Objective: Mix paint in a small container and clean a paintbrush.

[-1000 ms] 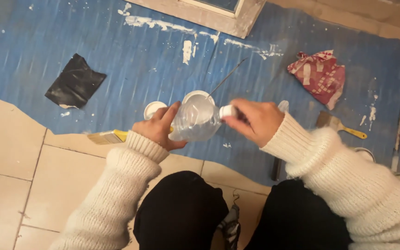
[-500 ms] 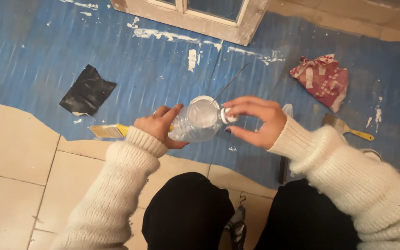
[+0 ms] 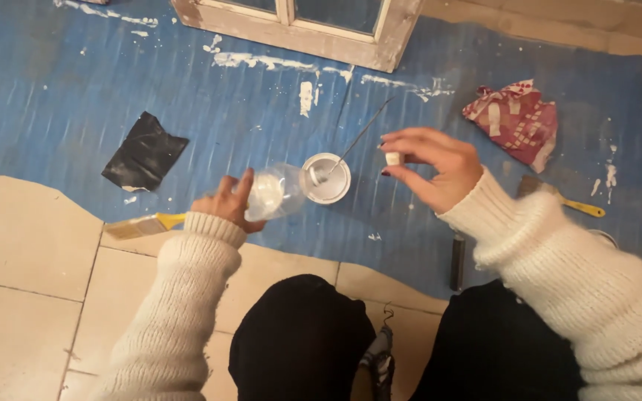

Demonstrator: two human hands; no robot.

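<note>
Head view looks down at a blue sheet point(image 3: 76, 89) on the floor, and the small white cup point(image 3: 327, 178) on it is the landmark for all places. The left hand point(image 3: 224, 204) is closed around a clear bottle point(image 3: 270, 193), which lies tilted with its mouth toward the cup, just beside the rim; I cannot tell if they touch. The right hand point(image 3: 429, 165) is to the right of the cup and a little apart from it. Thumb and fingertips pinch a small white cap point(image 3: 392, 158), and the other fingers are curled loosely. A thin metal rod point(image 3: 354, 141) stands in the cup and leans up and to the right. Far left of the cup lies a black scrap point(image 3: 145, 152). Below and left of the cup, behind the left wrist, a brush point(image 3: 139, 225) with a yellow handle lies on the tiles. Above the cup is a wooden window frame point(image 3: 299, 26). Far right of it lies a red and white rag point(image 3: 514, 119), and below the rag a second brush point(image 3: 559, 197).
</note>
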